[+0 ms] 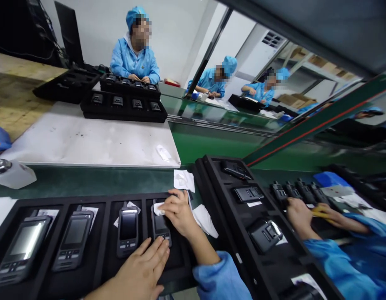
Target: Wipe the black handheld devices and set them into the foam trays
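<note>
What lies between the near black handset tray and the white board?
Green conveyor belt, in the head view, plus a white paper sheet at the right.

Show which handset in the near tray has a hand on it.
The rightmost handset in the near tray: the right hand covers its upper part, with a white paper slip under the fingers. The other three handsets sit uncovered.

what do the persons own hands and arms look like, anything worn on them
The left hand and right hand are bare, with no gloves, and no rings or watch show. The light-blue smock sleeve on the right arm is loose and wrinkled. The left sleeve is out of view.
</note>
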Demonstrator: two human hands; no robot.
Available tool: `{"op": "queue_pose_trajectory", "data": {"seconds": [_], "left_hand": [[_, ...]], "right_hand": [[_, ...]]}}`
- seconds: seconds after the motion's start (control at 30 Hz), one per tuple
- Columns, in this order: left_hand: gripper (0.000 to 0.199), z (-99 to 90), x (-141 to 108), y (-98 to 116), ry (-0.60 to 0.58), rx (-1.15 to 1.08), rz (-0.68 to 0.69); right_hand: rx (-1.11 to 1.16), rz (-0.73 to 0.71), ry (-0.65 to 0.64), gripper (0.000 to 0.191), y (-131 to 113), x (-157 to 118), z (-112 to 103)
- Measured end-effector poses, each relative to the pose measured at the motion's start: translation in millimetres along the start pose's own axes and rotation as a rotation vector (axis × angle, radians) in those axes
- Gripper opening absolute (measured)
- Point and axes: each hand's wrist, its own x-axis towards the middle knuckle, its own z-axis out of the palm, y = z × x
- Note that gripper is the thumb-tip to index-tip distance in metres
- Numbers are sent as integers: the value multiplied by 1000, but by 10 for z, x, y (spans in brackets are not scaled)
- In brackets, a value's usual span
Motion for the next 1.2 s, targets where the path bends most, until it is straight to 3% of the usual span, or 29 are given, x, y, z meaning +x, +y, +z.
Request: {"op": "queue_pose_trajectory", "data": {"seconds": [0.13, 0.3, 0.43, 0.67, 0.77, 0.9, 0.97, 1.07, 1.2], "left_hand": [[72, 7, -11, -3, 16, -40, 38], [74, -39, -48, 31, 88, -62, -7], [74, -75, -51, 33, 75, -84, 32], [72, -111, -55, 65, 68, -81, -24], [74, -136, -24, 71, 3, -81, -40], [74, -121, -3, 91, -1, -56, -69], [73, -115, -9, 93, 9, -42, -72], [74, -116, -19, 83, -11, -24, -70], [80, -76, -35, 55, 6, -14, -65]], "right_hand": [[-2, -24, -14, 29, 6, -136, 38], [-62, -30, 27, 24, 10, -74, 52], [-53, -75, 32, 26, -28, -160, 109], [-83, -7, 119, 20, -13, 69, -15], [-28, 13, 231, 20, 58, -298, -182], [-126, 216, 519, 16, 150, -1068, -326], [-249, 293, 459, 20, 168, -1303, -316], [-308, 383, 266, 27, 180, -1385, -243], [-342, 479, 389, 32, 267, -1191, -242]]}}
